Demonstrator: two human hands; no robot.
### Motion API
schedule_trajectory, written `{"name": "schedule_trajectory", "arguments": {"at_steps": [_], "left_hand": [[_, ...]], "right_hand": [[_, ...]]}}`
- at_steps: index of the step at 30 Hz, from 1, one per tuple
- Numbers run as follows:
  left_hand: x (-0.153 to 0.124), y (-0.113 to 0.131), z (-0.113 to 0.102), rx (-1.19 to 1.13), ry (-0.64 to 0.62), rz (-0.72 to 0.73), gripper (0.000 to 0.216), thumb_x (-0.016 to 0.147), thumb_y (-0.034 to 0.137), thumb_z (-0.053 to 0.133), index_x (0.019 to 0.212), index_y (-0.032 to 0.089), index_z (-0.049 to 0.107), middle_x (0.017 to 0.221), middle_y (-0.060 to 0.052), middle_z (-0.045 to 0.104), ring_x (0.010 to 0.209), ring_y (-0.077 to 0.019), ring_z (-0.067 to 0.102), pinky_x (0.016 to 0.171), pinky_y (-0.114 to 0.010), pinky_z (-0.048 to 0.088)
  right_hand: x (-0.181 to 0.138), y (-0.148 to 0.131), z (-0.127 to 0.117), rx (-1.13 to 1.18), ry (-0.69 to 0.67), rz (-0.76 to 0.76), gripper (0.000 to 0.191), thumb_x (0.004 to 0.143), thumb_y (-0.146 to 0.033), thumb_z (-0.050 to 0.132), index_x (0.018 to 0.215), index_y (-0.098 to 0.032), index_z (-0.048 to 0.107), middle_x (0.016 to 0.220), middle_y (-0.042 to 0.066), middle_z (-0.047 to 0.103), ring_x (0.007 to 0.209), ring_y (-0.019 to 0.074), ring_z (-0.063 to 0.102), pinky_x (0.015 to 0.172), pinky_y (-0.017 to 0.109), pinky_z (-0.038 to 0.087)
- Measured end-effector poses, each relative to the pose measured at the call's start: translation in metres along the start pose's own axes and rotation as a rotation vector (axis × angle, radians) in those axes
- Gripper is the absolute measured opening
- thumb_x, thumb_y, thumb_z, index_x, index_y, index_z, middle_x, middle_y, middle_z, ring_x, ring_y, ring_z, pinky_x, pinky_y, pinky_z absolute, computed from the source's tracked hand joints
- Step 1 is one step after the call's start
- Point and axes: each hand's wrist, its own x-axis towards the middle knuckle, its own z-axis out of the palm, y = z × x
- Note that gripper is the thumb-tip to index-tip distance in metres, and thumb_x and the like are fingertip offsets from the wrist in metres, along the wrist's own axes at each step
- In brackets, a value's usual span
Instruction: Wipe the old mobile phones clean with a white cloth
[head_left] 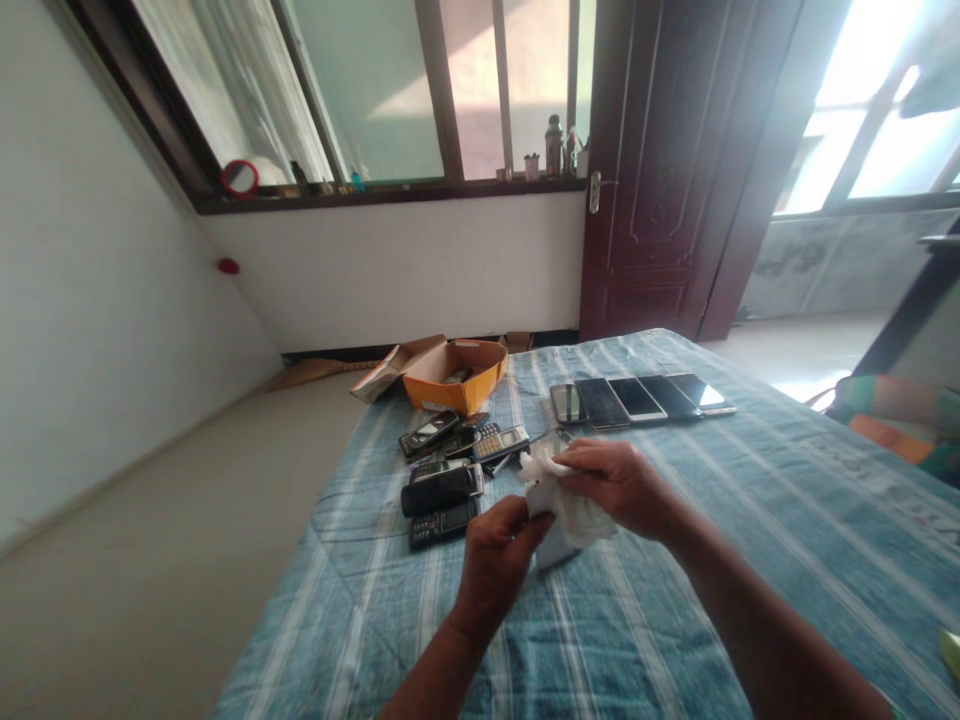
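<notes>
Over the bed, my left hand (501, 552) is closed on the edge of a pale smartphone (556, 552), its thumb pressed to the near face. My right hand (619, 485) pinches a crumpled white cloth (585, 520) against the phone's upper part. The cloth and fingers cover much of the phone. To the left lies a loose pile of old mobile phones (501, 443), with a black keypad phone (442, 524) at its near end. Past my right hand, several smartphones rest side by side in a row, among them a white-edged smartphone (637, 398).
An open orange cardboard box (480, 378) with some phones inside stands at the far left edge of the striped blue bedcover (675, 620). Behind are a window sill (405, 192) with small items and a dark red door (667, 150). Colourful fabric (892, 425) is at right.
</notes>
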Motion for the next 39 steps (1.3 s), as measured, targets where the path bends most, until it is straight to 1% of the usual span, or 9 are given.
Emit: {"name": "schedule_trajectory", "arguments": {"at_steps": [5, 10, 15, 20, 24, 28, 32, 35, 39], "left_hand": [[0.000, 0.002, 0.002, 0.089, 0.053, 0.096, 0.019, 0.076, 0.027, 0.056, 0.059, 0.018, 0.055, 0.056, 0.003, 0.048, 0.054, -0.0113, 0.043, 0.052, -0.022, 0.035], [-0.001, 0.005, 0.003, 0.076, 0.093, 0.184, 0.020, 0.076, 0.019, 0.047, 0.056, 0.019, 0.052, 0.054, 0.002, 0.049, 0.050, -0.0107, 0.041, 0.050, -0.023, 0.035], [-0.002, 0.006, 0.000, 0.082, 0.049, 0.103, 0.020, 0.076, 0.026, 0.054, 0.059, 0.017, 0.055, 0.056, 0.003, 0.048, 0.053, -0.0112, 0.043, 0.052, -0.022, 0.036], [-0.002, 0.002, 0.000, 0.066, 0.028, 0.062, 0.024, 0.078, 0.035, 0.057, 0.065, 0.016, 0.060, 0.061, 0.002, 0.051, 0.058, -0.0120, 0.045, 0.055, -0.022, 0.037], [-0.001, 0.001, 0.001, 0.071, 0.038, 0.077, 0.020, 0.078, 0.032, 0.057, 0.065, 0.016, 0.059, 0.060, 0.002, 0.051, 0.056, -0.0115, 0.046, 0.054, -0.022, 0.037], [-0.001, 0.003, 0.002, 0.120, 0.081, 0.178, 0.018, 0.076, 0.021, 0.052, 0.059, 0.017, 0.054, 0.055, 0.003, 0.050, 0.052, -0.0101, 0.045, 0.050, -0.020, 0.035], [-0.002, 0.006, 0.001, 0.133, 0.106, 0.281, 0.020, 0.076, 0.016, 0.047, 0.056, 0.018, 0.049, 0.055, 0.004, 0.048, 0.050, -0.0090, 0.043, 0.050, -0.020, 0.034], [-0.002, 0.007, 0.000, 0.142, 0.066, 0.224, 0.019, 0.076, 0.018, 0.049, 0.057, 0.017, 0.049, 0.055, 0.004, 0.045, 0.051, -0.0093, 0.043, 0.050, -0.019, 0.034], [-0.002, 0.007, -0.001, 0.114, 0.036, 0.109, 0.022, 0.079, 0.028, 0.055, 0.060, 0.017, 0.054, 0.056, 0.004, 0.044, 0.053, -0.0096, 0.042, 0.050, -0.020, 0.033]], "right_hand": [[-0.001, -0.015, 0.018, -0.262, 0.086, -0.136, 0.024, 0.095, -0.022, 0.045, 0.100, -0.018, 0.068, 0.085, 0.005, 0.063, 0.078, 0.0151, 0.057, 0.070, 0.027, 0.044], [0.000, -0.029, 0.035, -0.488, 0.072, -0.256, 0.027, 0.095, -0.018, 0.040, 0.095, -0.016, 0.067, 0.075, 0.005, 0.060, 0.073, 0.0169, 0.051, 0.074, 0.032, 0.041], [0.001, -0.014, 0.021, -0.297, 0.054, -0.169, 0.024, 0.094, -0.019, 0.045, 0.096, -0.018, 0.069, 0.084, 0.005, 0.064, 0.077, 0.0150, 0.057, 0.072, 0.027, 0.044], [0.001, 0.000, 0.002, -0.037, 0.073, -0.025, 0.018, 0.090, -0.022, 0.053, 0.092, -0.019, 0.071, 0.081, 0.002, 0.065, 0.071, 0.0119, 0.060, 0.063, 0.021, 0.045], [0.000, -0.005, 0.004, -0.075, 0.118, -0.036, 0.019, 0.091, -0.022, 0.053, 0.095, -0.019, 0.071, 0.083, 0.003, 0.066, 0.074, 0.0131, 0.061, 0.064, 0.023, 0.046], [0.000, -0.020, 0.022, -0.297, 0.122, -0.171, 0.022, 0.093, -0.018, 0.047, 0.099, -0.018, 0.069, 0.086, 0.007, 0.064, 0.080, 0.0165, 0.059, 0.072, 0.028, 0.046], [0.001, -0.026, 0.030, -0.458, 0.082, -0.252, 0.021, 0.092, -0.015, 0.047, 0.094, -0.016, 0.068, 0.078, 0.006, 0.062, 0.074, 0.0172, 0.054, 0.072, 0.032, 0.043], [0.000, -0.017, 0.023, -0.340, 0.059, -0.215, 0.021, 0.091, -0.013, 0.049, 0.094, -0.017, 0.069, 0.083, 0.006, 0.064, 0.076, 0.0163, 0.057, 0.071, 0.029, 0.044], [0.001, 0.001, 0.008, -0.059, 0.045, -0.077, 0.017, 0.089, -0.019, 0.054, 0.094, -0.017, 0.070, 0.083, 0.003, 0.064, 0.074, 0.0128, 0.060, 0.064, 0.023, 0.045]]}}
